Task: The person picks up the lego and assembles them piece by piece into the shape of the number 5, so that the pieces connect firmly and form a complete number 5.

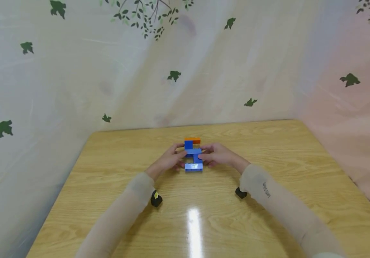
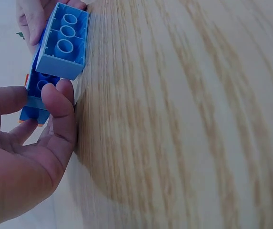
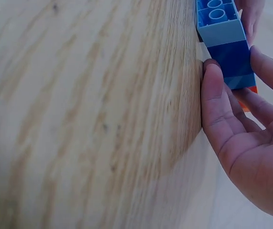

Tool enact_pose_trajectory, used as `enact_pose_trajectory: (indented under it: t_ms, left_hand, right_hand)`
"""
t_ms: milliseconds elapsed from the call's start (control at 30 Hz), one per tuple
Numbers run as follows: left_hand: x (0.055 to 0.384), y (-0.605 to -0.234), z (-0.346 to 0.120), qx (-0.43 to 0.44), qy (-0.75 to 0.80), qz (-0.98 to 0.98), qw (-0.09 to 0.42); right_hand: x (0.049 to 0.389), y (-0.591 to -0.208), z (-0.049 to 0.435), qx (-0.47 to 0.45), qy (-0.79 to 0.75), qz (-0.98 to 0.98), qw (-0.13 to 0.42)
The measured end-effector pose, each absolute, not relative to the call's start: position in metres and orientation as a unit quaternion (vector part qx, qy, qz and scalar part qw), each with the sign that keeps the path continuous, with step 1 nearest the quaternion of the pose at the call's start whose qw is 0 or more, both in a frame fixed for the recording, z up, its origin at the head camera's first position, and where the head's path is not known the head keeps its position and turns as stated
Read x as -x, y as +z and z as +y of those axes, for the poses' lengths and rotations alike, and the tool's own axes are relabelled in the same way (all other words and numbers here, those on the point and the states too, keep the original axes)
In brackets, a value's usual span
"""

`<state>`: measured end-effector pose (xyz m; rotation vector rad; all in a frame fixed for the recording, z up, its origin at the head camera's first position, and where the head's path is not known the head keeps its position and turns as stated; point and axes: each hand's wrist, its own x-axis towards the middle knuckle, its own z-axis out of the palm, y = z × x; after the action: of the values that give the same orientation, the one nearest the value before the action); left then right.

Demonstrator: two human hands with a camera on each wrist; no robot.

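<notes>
An assembly of toy building bricks lies on its side on the table. An orange brick [image 1: 189,139] forms its far end and a light blue brick [image 1: 193,166] its near end, with blue bricks [image 1: 188,144] between. My left hand [image 1: 168,158] holds the assembly's left side, thumb and fingers around the middle light blue brick [image 1: 193,151]. From the right, my right hand [image 1: 219,154] grips a dark blue brick [image 3: 229,57] between thumb and fingers. In the left wrist view, the near brick [image 2: 62,66] shows its hollow underside with round tubes.
The wooden table [image 1: 107,161] spreads around both hands. Behind it hangs a pale cloth [image 1: 133,89] printed with leaves and birds. A small black device [image 1: 156,199] is strapped beneath the left wrist, another black device [image 1: 241,193] beneath the right.
</notes>
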<state>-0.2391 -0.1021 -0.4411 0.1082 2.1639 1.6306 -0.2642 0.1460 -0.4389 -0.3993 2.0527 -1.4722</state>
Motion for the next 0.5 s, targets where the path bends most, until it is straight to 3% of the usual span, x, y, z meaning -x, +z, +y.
enact_pose_trajectory:
  t_ms: [500]
  left_hand:
    - [0.2376,-0.4415,-0.1008,-0.024,0.6,0.771,0.213]
  right_hand:
    - [0.2612,-0.4388,0.143,0.155,-0.542,0.781,0.269]
